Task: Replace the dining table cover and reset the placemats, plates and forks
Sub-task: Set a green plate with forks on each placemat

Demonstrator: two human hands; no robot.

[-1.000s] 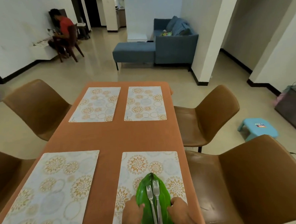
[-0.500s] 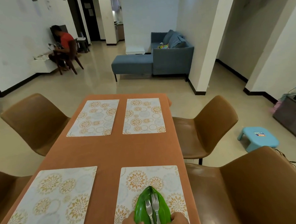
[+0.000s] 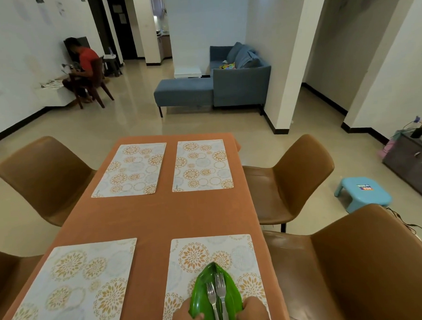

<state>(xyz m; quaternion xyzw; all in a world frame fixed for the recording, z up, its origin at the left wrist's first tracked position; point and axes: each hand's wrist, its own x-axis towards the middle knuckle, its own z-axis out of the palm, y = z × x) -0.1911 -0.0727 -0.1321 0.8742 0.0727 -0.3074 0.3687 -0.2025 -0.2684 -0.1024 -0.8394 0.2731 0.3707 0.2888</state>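
Note:
A green leaf-shaped plate with two forks lying on it sits over the near right placemat. My left hand grips its left edge and my right hand grips its right edge. The orange table cover lies over the whole table. Three more patterned placemats lie on it: near left, far left, far right. The plate's near end is cut off by the frame.
Brown chairs stand on both sides: two at right, one at far left. A blue stool and a dark cabinet are at right. A blue sofa and a seated person are far back.
The camera tilted up, so the table sits lower in view. My hands still hold the green plate with the forks over the near right placemat.

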